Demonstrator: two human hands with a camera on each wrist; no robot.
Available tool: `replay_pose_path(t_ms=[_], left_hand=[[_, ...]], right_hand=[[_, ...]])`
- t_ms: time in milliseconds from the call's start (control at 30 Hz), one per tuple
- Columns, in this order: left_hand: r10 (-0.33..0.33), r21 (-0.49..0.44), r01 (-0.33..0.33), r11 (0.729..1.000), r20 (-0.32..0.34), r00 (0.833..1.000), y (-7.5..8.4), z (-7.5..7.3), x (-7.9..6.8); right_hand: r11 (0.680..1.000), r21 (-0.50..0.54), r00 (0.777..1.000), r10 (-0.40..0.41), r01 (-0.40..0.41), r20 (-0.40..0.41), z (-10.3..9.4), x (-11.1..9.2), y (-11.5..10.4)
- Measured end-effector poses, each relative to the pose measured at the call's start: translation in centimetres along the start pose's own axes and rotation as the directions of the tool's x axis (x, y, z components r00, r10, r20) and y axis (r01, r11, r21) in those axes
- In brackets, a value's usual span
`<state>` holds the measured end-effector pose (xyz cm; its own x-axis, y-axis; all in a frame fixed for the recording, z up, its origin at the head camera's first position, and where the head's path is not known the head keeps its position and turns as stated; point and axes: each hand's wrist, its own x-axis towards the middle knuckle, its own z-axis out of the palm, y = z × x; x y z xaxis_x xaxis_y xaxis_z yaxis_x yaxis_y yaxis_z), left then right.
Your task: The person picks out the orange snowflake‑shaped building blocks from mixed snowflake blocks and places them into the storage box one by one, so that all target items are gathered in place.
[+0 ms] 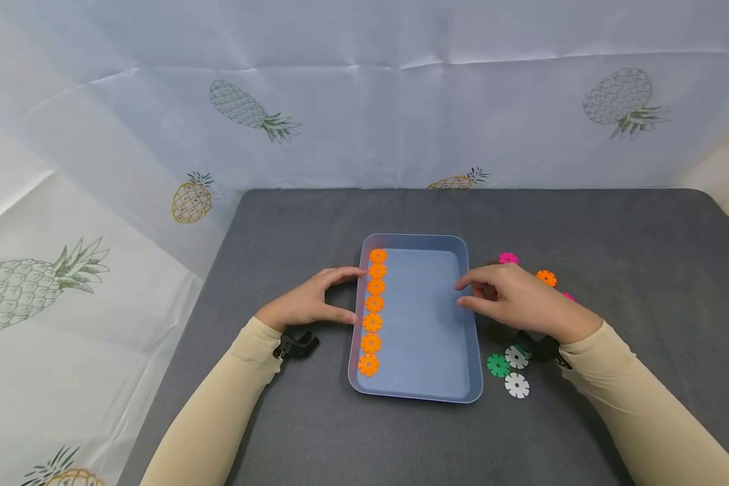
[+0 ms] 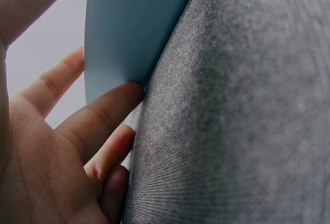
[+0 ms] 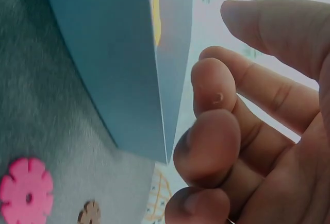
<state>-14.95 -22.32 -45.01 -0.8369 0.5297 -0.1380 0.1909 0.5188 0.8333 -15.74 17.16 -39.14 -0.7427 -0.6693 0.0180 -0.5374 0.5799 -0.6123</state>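
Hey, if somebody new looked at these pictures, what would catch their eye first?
Probably the seven bright orange discs, lined up along the left side of the blue tray. Next, perhaps, the two hands flanking it: the left hand touching the tray's left side, the right hand over its right rim. Loose pink, orange, green and white discs also stand out on the gray table, right of the tray.

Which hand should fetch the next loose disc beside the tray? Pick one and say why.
Probably the right hand: it looks empty and is close to the loose discs, while the left hand touches the opposite side of the tray.
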Motion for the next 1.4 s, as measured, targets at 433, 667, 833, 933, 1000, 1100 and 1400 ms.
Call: replay_pose_path(t_ms=[433, 667, 833, 933, 1000, 1100, 1400], left_hand=[[-0.006, -0.002, 0.006, 1.000, -0.001, 1.000, 0.1, 0.0, -0.1], [-0.004, -0.001, 0.004, 1.000, 0.002, 1.000, 0.2, -0.2, -0.2], [-0.010, -0.014, 0.010, 1.000, -0.001, 1.000, 0.1, -0.3, -0.3], [-0.013, -0.023, 0.012, 1.000, -0.001, 1.000, 0.2, -0.3, -0.3], [-0.012, -0.024, 0.012, 1.000, 0.000, 1.000, 0.2, -0.3, -0.3], [-0.011, -0.024, 0.011, 1.000, 0.002, 1.000, 0.2, -0.3, -0.3], [-0.015, -0.010, 0.015, 1.000, 0.000, 1.000, 0.1, -0.2, -0.2]], right_hand=[[0.990, -0.073, 0.988, 0.113, -0.121, -0.106, -1.7, -2.3, 2.0], [0.967, -0.118, 0.967, 0.209, -0.227, -0.143, -2.9, -3.5, 3.3], [0.948, -0.137, 0.951, 0.266, -0.288, -0.160, -3.7, -4.2, 4.7], [0.940, -0.135, 0.942, 0.288, -0.312, -0.170, -4.1, -4.5, 5.7], [0.936, -0.129, 0.937, 0.304, -0.327, -0.172, -4.3, -4.7, 6.3], [0.932, -0.111, 0.931, 0.326, -0.346, -0.165, -4.5, -5.0, 7.1], [0.902, -0.118, 0.908, 0.401, -0.415, -0.123, -5.0, -5.9, 9.6]])
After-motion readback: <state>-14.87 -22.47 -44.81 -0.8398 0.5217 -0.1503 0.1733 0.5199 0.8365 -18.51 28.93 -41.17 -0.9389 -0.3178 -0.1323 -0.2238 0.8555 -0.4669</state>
